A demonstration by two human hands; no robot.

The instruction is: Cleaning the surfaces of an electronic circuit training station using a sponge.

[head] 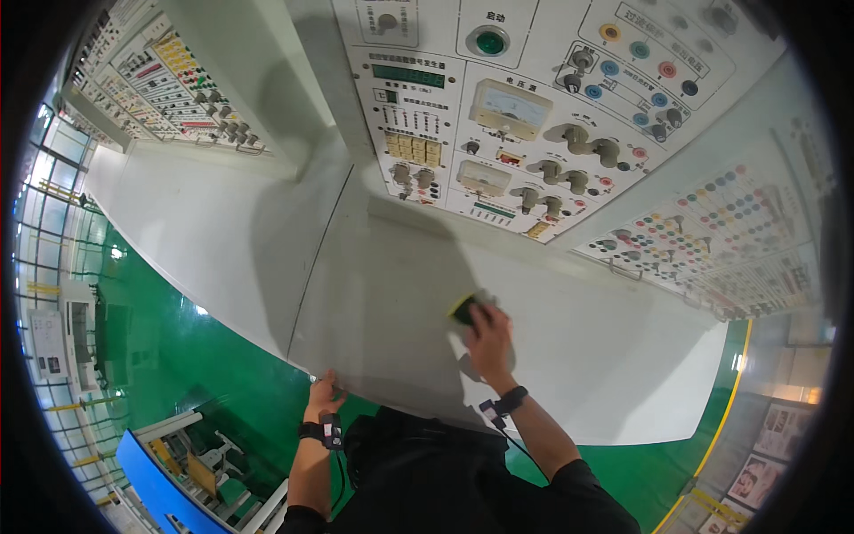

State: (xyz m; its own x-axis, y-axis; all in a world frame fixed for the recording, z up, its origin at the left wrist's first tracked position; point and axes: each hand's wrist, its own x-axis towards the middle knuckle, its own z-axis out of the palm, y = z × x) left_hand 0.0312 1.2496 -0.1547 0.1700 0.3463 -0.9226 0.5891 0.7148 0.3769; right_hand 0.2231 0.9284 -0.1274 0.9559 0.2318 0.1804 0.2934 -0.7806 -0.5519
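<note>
A dark scouring sponge with a yellow edge point(463, 310) is held in my right hand point(490, 337), over the light grey bench top point(574, 347). My left hand point(325, 395) rests at the front edge of the bench, fingers apart, and nothing shows in it. Both wrists wear black straps with small cabled devices. Behind the sponge stands an upright electrical training panel point(494, 127) with meters, knobs and coloured sockets. A shadow lies across the bench around the sponge.
More control panels stand at the left point(180, 87) and right point(714, 227) along the bench's back. A dark seam point(320, 247) crosses the bench top. A blue board point(157, 484) and stacked furniture stand on the green floor at lower left.
</note>
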